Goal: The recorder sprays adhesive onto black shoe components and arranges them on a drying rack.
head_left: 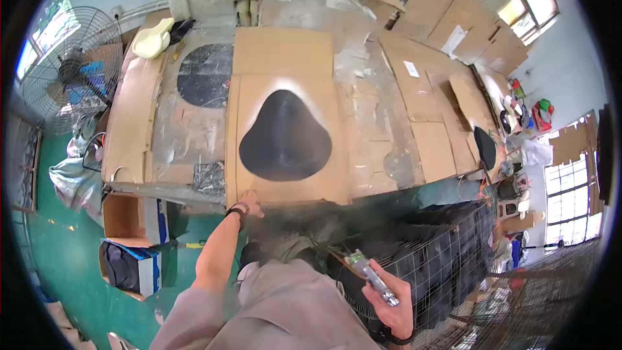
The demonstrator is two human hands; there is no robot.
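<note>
The dark panel (285, 136) is lying on cardboard (253, 91) over the worktop (363, 104); a tug from the left hand (251, 205), resting at its near edge, could be shifting both. Whether that grip is pinching, I cannot tell. The right hand (392, 298) is clasping a silver tool (372, 277); swinging wide could be knocking the wire rack (447, 240).

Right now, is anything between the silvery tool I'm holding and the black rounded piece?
Nothing solid visible between the silvery tool and black piece, just faint haze; your left hand is off to the left.
</note>
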